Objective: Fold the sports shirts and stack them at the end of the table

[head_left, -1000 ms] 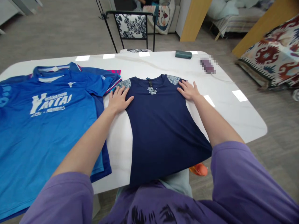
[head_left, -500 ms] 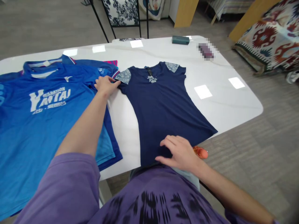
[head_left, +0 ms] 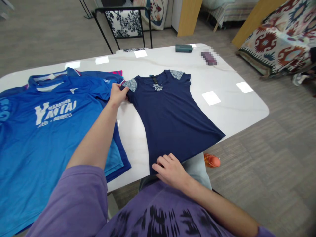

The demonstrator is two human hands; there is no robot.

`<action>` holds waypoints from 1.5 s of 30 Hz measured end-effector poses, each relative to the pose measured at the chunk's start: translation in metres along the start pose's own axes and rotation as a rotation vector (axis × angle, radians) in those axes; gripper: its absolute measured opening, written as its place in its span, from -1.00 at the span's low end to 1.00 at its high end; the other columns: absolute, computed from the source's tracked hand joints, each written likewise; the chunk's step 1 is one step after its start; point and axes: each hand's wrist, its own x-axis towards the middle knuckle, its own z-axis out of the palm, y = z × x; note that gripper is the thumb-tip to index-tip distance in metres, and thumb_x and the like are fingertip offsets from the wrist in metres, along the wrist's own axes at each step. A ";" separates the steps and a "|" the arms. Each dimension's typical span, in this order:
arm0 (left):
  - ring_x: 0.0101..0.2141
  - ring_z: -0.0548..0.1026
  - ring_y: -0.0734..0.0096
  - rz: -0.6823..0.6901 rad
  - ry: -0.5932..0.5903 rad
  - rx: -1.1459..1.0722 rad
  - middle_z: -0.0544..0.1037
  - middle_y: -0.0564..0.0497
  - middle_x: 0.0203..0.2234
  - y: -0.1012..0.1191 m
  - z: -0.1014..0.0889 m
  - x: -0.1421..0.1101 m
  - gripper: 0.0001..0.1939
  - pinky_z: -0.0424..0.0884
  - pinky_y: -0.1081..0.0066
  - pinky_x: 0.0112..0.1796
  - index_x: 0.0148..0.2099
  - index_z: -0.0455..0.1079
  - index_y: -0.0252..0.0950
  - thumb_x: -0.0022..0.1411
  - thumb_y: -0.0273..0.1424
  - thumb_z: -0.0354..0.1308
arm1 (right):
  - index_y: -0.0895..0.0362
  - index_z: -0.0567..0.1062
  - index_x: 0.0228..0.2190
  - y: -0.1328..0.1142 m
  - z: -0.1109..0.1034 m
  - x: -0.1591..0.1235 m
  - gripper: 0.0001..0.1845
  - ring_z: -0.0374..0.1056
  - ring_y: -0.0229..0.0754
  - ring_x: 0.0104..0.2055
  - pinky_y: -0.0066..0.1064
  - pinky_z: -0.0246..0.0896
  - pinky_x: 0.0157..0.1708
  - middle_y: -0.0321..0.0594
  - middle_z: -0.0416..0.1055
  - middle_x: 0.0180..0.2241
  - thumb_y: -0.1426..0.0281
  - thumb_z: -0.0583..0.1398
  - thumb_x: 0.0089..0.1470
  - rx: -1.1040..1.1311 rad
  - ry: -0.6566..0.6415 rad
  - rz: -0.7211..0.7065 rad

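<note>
A navy T-shirt [head_left: 170, 112] with patterned shoulder patches lies flat on the white table [head_left: 237, 108], neckline away from me. My left hand [head_left: 118, 94] is closed, pinching the end of its left-side sleeve between thumb and fingers. At the bottom hem, near the left corner, my right hand [head_left: 171, 171] has its fingers bent together over the fabric edge; the fingertips' grip is partly hidden. Left of it, a blue sports shirt [head_left: 61, 131] with white lettering is spread on top of a darker blue collared shirt [head_left: 70, 73].
A dark green case [head_left: 183, 48] and a pixelated purplish object [head_left: 209, 58] lie at the table's far right. Behind the table stands a black-framed chair [head_left: 124, 24]. Below the front edge is a bottle with an orange cap [head_left: 212, 161]. A patterned cloth [head_left: 274, 42] drapes furniture at right.
My right hand has moved left and down along the hem, its spread fingers now closing at the corner. My left hand has tightened on the sleeve. The view has shifted slightly.
</note>
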 end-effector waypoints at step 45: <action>0.58 0.03 -0.30 0.448 -0.447 0.799 0.09 -0.27 0.62 0.118 0.144 0.008 -0.09 -0.11 -0.29 0.48 0.65 0.18 -0.16 0.47 0.22 -0.01 | -0.13 0.29 0.52 0.135 -0.061 -0.126 -0.28 0.38 0.16 0.40 0.12 0.18 0.37 -0.09 0.43 0.42 0.10 0.28 0.47 0.027 0.312 0.412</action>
